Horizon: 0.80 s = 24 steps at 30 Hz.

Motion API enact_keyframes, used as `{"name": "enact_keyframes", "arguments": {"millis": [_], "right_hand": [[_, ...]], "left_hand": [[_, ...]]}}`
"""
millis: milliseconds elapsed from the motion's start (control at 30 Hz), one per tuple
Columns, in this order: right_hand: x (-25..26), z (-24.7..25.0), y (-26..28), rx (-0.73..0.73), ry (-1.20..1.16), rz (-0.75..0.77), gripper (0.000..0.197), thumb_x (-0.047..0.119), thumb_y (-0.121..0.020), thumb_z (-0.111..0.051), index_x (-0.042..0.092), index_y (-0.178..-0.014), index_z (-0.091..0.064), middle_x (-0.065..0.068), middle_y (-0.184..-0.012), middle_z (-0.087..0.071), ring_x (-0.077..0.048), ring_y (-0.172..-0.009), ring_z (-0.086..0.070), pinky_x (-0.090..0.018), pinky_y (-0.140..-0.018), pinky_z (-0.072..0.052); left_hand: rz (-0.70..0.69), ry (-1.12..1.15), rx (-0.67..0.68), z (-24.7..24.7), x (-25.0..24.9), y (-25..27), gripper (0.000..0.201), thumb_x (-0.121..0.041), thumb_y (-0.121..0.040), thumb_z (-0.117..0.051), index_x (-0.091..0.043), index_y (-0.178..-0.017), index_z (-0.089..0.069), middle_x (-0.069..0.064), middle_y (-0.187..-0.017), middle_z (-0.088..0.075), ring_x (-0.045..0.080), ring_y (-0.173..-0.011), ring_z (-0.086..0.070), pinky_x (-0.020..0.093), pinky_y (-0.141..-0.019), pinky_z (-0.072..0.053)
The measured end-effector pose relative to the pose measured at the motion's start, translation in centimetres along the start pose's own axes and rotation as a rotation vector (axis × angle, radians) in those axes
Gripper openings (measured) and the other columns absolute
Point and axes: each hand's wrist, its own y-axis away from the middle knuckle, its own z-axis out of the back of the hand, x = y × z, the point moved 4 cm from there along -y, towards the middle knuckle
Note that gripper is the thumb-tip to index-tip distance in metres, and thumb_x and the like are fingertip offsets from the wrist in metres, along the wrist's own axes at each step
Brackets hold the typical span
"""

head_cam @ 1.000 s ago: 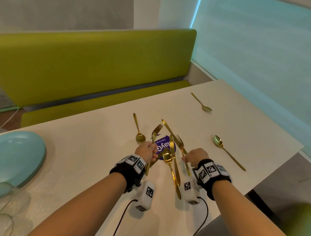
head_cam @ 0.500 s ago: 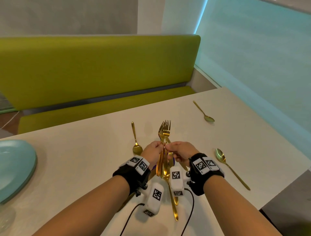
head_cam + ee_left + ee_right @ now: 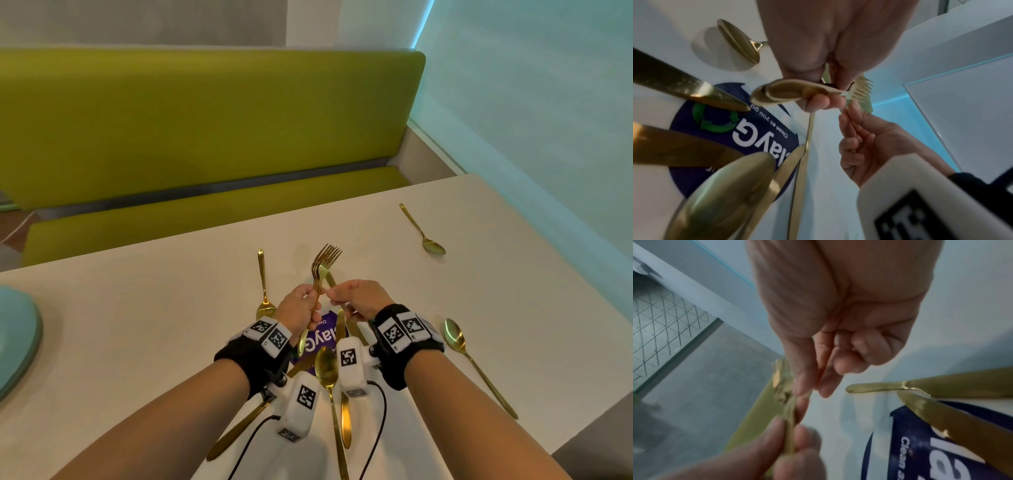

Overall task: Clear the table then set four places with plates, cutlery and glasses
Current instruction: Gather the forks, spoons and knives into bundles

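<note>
My left hand (image 3: 299, 306) grips a bundle of gold forks (image 3: 325, 257) by the handles, tines up, just above the white table (image 3: 137, 325). My right hand (image 3: 354, 298) is close beside it. Its thumb and forefinger pinch the neck of one fork set slightly lower against the bundle. The left wrist view shows the forks' tines (image 3: 861, 88) past my thumb, with the right hand's fingertips (image 3: 851, 107) under them. In the right wrist view the forks (image 3: 784, 389) are blurred beside my thumb.
Gold spoons lie at the left (image 3: 264, 308), far right (image 3: 432, 246), right (image 3: 457, 337) and near centre (image 3: 325, 368). Gold knives (image 3: 345, 421) lie across a purple round sticker (image 3: 320, 341) under my wrists. A teal plate (image 3: 17, 342) sits at the left. A green bench (image 3: 205, 120) stands behind.
Each hand lifted a fork off the table. The hands came together and the forks now stand as one bundle in my left hand. The view has tilted up slightly.
</note>
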Motion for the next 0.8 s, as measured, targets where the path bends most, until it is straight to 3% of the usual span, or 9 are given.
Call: {"name": "enact_keyframes", "arguments": {"millis": [200,333,500,633,700,800], "right_hand": [[-2.0,0.6,-0.1,-0.065,0.057,-0.043,0.012,0.024,-0.084,-0.069,0.020,-0.078,-0.059,0.000,-0.085,-0.064,-0.012,-0.073,-0.056,-0.020,-0.058,-0.044],[-4.3,-0.4,1.3,-0.045,0.242,-0.095,0.014,0.027,-0.082,-0.070,0.017,-0.079,-0.061,-0.002,-0.089,-0.065,-0.014,-0.083,-0.060,-0.023,-0.070,-0.051],[-6.6,-2.2,3.6,0.002,0.599,-0.183,0.036,0.037,-0.084,-0.066,0.009,-0.107,-0.063,-0.004,-0.105,-0.068,-0.018,-0.094,-0.064,-0.028,-0.090,-0.052],[-8.6,-4.1,5.3,0.028,0.747,-0.217,0.032,0.041,-0.080,-0.067,0.012,-0.093,-0.062,0.000,-0.087,-0.063,-0.013,-0.079,-0.058,-0.022,-0.082,-0.051],[-9.5,-5.0,6.1,0.016,0.746,-0.231,0.034,0.041,-0.078,-0.070,0.012,-0.096,-0.064,-0.001,-0.088,-0.065,-0.014,-0.079,-0.060,-0.024,-0.083,-0.053],[-10.0,-6.0,7.1,-0.038,0.692,-0.230,0.028,0.034,-0.080,-0.070,0.011,-0.096,-0.064,-0.001,-0.088,-0.066,-0.014,-0.079,-0.063,-0.020,-0.073,-0.051]], "left_hand": [[0.023,0.073,-0.065,1.6,-0.3,-0.4,0.020,-0.019,-0.101,-0.032,-0.012,-0.104,-0.051,0.002,-0.073,-0.043,0.010,-0.056,-0.041,0.022,-0.053,-0.036],[0.038,0.102,-0.080,2.3,0.2,0.1,0.019,-0.020,-0.100,-0.034,-0.011,-0.103,-0.050,0.002,-0.073,-0.044,0.010,-0.057,-0.042,0.021,-0.054,-0.038],[0.064,0.136,-0.083,2.8,1.3,1.9,0.016,-0.019,-0.100,-0.038,-0.010,-0.101,-0.051,0.003,-0.073,-0.047,0.010,-0.057,-0.045,0.020,-0.053,-0.041],[0.076,0.167,-0.071,4.0,2.3,4.1,0.017,-0.018,-0.099,-0.037,-0.011,-0.092,-0.051,0.005,-0.072,-0.049,0.011,-0.056,-0.046,0.021,-0.053,-0.041],[0.073,0.180,-0.083,4.8,2.8,5.2,0.018,-0.017,-0.100,-0.035,-0.008,-0.095,-0.050,0.004,-0.071,-0.049,0.011,-0.054,-0.044,0.022,-0.052,-0.039],[0.072,0.160,-0.099,6.1,3.6,6.7,0.020,-0.017,-0.100,-0.034,-0.006,-0.103,-0.050,0.004,-0.073,-0.049,0.012,-0.055,-0.044,0.023,-0.053,-0.040]]}}
